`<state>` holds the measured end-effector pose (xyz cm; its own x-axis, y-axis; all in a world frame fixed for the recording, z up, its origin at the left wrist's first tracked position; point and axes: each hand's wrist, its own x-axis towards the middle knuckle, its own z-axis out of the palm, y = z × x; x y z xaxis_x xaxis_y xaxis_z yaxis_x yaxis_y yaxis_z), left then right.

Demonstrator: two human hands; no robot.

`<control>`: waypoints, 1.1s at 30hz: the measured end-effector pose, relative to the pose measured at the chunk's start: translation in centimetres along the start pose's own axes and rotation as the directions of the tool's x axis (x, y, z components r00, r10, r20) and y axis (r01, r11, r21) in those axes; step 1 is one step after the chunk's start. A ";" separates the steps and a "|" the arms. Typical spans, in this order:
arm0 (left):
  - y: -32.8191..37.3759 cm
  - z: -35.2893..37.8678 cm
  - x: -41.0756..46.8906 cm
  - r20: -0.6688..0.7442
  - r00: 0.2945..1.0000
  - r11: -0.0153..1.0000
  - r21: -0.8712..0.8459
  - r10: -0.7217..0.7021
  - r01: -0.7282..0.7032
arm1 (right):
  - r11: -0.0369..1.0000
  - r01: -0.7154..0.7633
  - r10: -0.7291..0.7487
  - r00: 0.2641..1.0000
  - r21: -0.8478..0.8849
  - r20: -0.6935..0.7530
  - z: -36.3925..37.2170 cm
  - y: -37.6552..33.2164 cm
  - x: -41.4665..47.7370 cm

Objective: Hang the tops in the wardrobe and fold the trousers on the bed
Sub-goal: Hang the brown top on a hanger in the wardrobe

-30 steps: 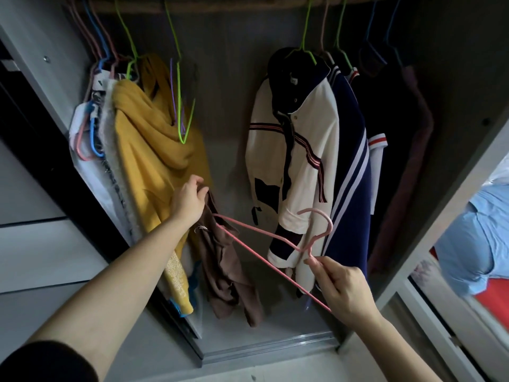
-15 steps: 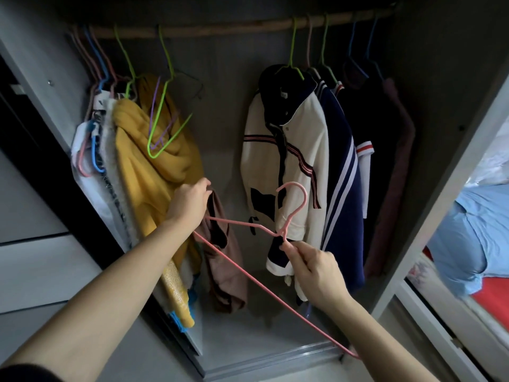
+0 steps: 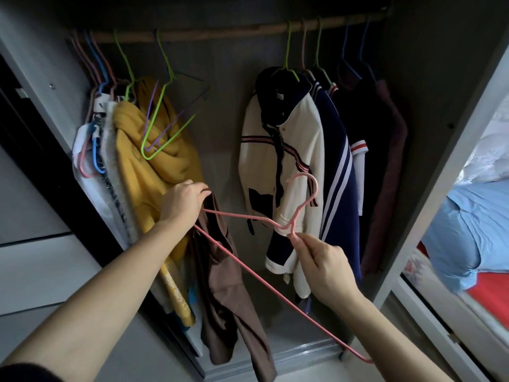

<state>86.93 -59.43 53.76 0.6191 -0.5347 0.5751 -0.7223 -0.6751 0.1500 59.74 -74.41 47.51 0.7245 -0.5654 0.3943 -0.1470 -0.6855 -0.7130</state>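
I stand before the open wardrobe (image 3: 429,205). My left hand (image 3: 181,202) grips the top of a brown top (image 3: 228,299) that hangs down from it, together with one end of a pink wire hanger (image 3: 248,268). My right hand (image 3: 322,260) pinches the hanger's neck just below its hook. The hanger slants from the left hand down to the lower right. A wooden rail (image 3: 220,34) runs across the top of the wardrobe.
On the rail's left hang a yellow top (image 3: 154,172) and an empty green hanger (image 3: 162,117). A cream and navy jacket (image 3: 286,166) and dark clothes hang at the right. A bed with blue cloth (image 3: 468,238) lies at the far right.
The view has tilted up, so the rail shows. My right hand has turned the pink hanger's hook upward and shifted left; the left hand keeps its hold on the brown top.
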 end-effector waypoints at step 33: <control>-2.0 2.5 1.0 0.077 0.984 0.956 -0.235 -0.160 0.174 | 0.992 0.121 -0.122 0.992 0.025 0.030 -0.9 -0.4 1.4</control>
<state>89.77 -59.86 51.96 0.7485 -0.4575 0.4801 -0.6556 -0.6191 0.4323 60.24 -75.31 48.86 0.7567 -0.4639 0.4607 -0.0412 -0.7370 -0.6746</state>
